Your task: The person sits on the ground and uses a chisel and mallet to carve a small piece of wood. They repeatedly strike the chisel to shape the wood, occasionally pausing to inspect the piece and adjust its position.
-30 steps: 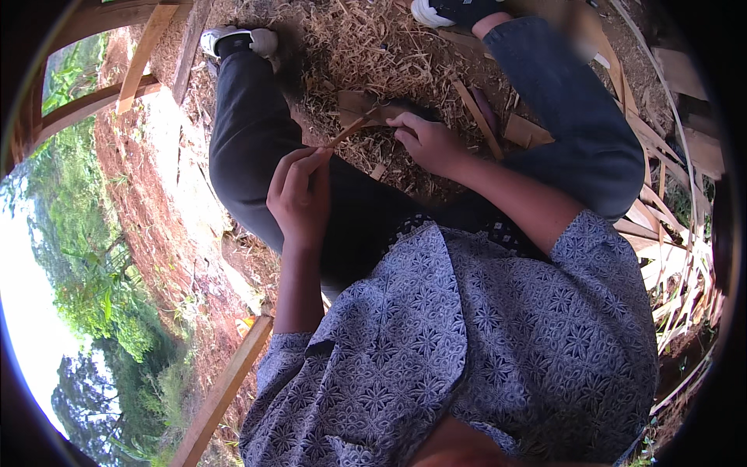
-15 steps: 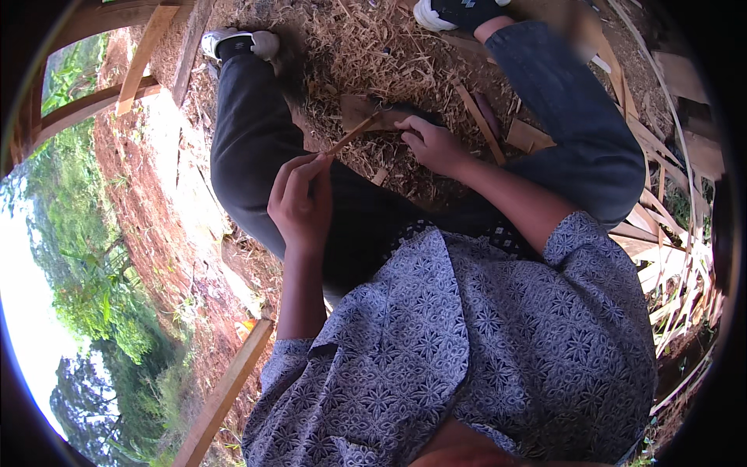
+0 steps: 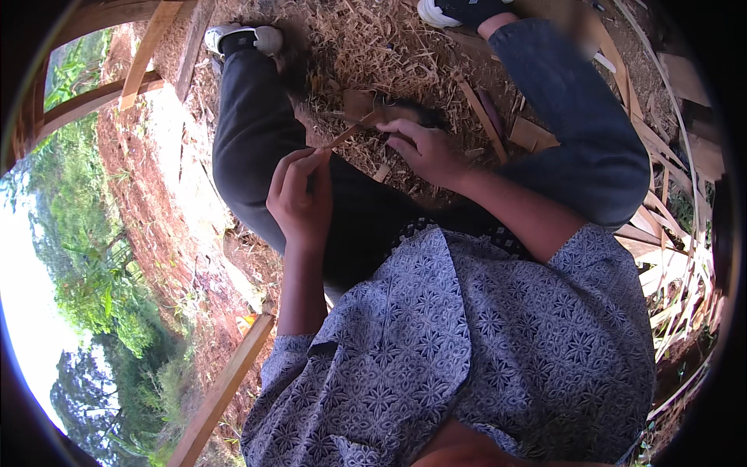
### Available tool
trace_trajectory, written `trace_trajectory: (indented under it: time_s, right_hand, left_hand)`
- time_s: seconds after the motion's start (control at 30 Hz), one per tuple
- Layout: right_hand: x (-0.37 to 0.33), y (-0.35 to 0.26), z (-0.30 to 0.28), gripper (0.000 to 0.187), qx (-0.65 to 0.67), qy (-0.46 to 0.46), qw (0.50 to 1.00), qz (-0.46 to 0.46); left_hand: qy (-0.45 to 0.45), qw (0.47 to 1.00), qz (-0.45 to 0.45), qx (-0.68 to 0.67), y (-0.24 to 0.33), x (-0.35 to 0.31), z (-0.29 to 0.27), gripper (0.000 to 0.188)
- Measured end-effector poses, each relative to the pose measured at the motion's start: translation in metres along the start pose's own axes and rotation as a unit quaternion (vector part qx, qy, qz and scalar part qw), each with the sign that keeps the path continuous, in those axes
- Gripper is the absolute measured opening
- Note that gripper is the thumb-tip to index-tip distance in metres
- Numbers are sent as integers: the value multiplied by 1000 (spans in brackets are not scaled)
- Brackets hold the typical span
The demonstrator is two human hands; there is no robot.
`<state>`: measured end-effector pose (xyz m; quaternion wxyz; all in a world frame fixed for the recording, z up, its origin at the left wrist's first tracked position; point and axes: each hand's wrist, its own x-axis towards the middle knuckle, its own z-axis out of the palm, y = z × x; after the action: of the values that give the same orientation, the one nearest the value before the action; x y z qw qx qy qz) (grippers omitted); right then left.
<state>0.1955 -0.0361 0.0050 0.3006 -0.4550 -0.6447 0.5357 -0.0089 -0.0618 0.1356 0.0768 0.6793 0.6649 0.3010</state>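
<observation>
A thin brown wooden strip (image 3: 348, 136) slants up and to the right from my left hand (image 3: 301, 194). The thumb and fingers of that hand pinch its near end, above my left thigh. My right hand (image 3: 426, 156) is closed beside the strip's far end, with its fingertips at or very near the wood. Whatever lies between those fingers is too small and dark to make out. Below the hands, a flat piece of wood (image 3: 358, 103) rests on the ground, with a dark patch or shadow to its right.
Wood shavings (image 3: 381, 58) cover the ground between my outstretched legs. A narrow slat (image 3: 481, 117) and a short board (image 3: 532, 135) lie near my right leg. Long split strips (image 3: 677, 272) are heaped at the right. A wooden beam (image 3: 226, 389) stands at lower left.
My right hand has shifted slightly left, bringing its fingertips closer to the strip's far end. The left hand keeps its pinch and has barely moved.
</observation>
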Motion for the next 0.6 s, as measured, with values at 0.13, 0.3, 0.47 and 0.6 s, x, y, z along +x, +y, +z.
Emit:
trace_trajectory:
  time_s: [0.13,0.3,0.47,0.6]
  right_hand:
    - [15,-65,-31,35,4,-151,983,106]
    - [9,4,-13,34,6,-66,995,77]
    - [8,-33,-24,33,-19,-134,988,72]
    - [22,-5,-19,34,-7,-122,988,95]
  left_hand:
    - [4,1000,16,19,-6,-8,1,14]
    - [-5,1000,13,0,2,1,2,15]
    - [-3,1000,26,15,0,-3,2,15]
    - [8,999,19,40,-3,0,2,15]
